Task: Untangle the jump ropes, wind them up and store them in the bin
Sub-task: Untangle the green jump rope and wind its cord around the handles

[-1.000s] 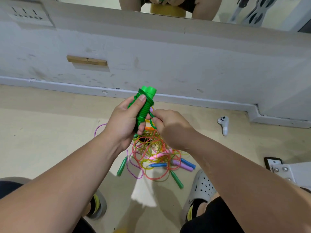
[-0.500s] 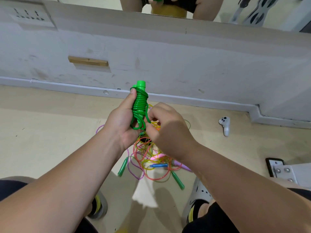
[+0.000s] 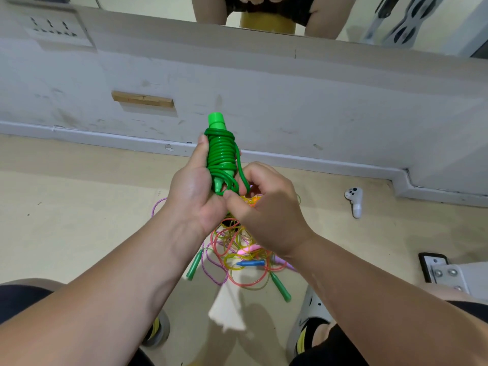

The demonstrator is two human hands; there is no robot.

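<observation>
Raised slightly, one green rope (image 3: 221,154): left hand (image 3: 194,191) grips it, right hand (image 3: 266,207) pinches its loop.

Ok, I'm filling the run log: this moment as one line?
left hand grips green rope | right hand pinches its loose loop | tangled pile on floor | bin unseen

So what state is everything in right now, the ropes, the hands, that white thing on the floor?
Green jump rope: wound round its handles, held upright, last loop loose.
Left hand: grips the wound bundle.
Right hand: pinches the loose green loop.
Other jump ropes: tangled in a heap on the floor.
White controller: lying on the floor, untouched.
</observation>
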